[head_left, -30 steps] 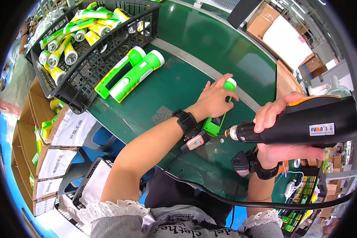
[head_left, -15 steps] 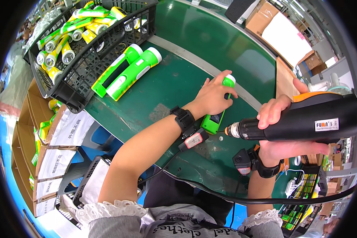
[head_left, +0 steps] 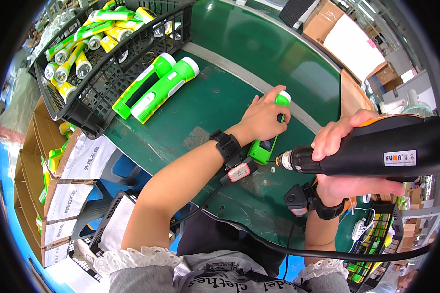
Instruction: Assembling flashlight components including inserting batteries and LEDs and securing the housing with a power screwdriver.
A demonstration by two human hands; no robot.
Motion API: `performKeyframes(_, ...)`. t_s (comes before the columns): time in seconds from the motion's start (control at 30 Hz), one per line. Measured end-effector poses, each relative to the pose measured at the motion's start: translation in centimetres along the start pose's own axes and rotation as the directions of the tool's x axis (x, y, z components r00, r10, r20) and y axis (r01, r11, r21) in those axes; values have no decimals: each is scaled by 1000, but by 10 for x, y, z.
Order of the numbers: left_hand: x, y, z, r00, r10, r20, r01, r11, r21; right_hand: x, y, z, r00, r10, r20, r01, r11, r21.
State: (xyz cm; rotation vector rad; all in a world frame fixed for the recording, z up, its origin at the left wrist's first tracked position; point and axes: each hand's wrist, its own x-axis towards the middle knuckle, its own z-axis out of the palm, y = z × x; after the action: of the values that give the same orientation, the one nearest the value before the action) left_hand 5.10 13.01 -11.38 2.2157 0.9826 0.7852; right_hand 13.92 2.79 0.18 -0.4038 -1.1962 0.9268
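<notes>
My left hand [head_left: 263, 119] is wrapped over a green flashlight [head_left: 264, 151] lying on the green work table, its white head pointing away from me. The palm and fingers cover its middle. My right hand [head_left: 335, 158] grips a thick black electric screwdriver [head_left: 362, 161] with an orange strip, held level. Its thin bit points left at the tail end of the flashlight; whether it touches a screw is too small to tell. Two green and yellow flashlights, a nearer one [head_left: 166, 90] and one beside it [head_left: 143, 87], lie together to the left of my hand.
A black crate [head_left: 95, 95] full of flashlights stands at the far left. Cardboard boxes [head_left: 39, 161] with paper labels are below it. A metal strip [head_left: 230, 71] crosses the table. A black cable [head_left: 298, 248] sags across my front. Another crate [head_left: 376, 239] is at lower right.
The screwdriver and my right hand have shifted very slightly, with the fingers a little further left. My left hand and the flashlight under it stay in place.
</notes>
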Motion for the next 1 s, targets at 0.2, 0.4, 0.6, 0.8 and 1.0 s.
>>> performKeyframes(0.2,1,0,-1,1000,-9,9,9,1000,-25,4,-1,-9,995,86,43,-88,994,57)
performKeyframes(0.4,-4,0,-5,1000,-22,0,22,999,34,-2,-9,15,999,23,-29,-29,974,-223)
performKeyframes(0.6,-2,6,0,983,-146,-113,137,987,-79,-12,-109,-10,779,-590,213,621,773,-128)
performKeyframes(0.8,-2,-5,-32,961,-236,144,204,253,-946,-17,-96,-38,761,-123,637,597,517,-613)
performKeyframes(1.0,-2,7,-41,990,-86,114,115,2,-993,-48,-50,-52,445,733,514,714,56,-698)
